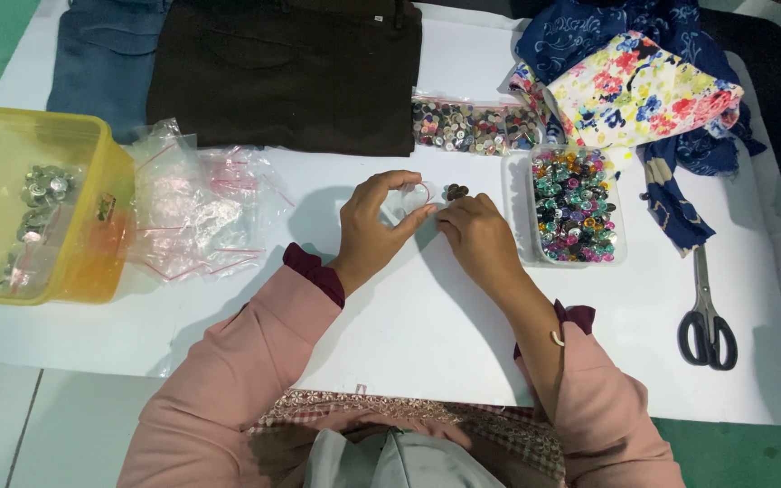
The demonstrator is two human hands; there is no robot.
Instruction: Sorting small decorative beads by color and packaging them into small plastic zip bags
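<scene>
1. The left hand (374, 226) is pinching a small clear zip bag (411, 200) near the middle of the white desk (427, 316), thumb and fingers clamped on its mouth.
2. The right hand (477, 237) is resting just beside the bag, fingertips drawn together; whether they are gripping anything cannot be told.
3. A few dark buttons (456, 192) are lying on the desk just beyond the right hand, not yet bagged.
4. The clear tray of mixed buttons (575, 206), toward the right edge, is standing full, so most work appears outstanding.
5. Empty bags (193, 212) are lying in a heap toward the left edge.
</scene>
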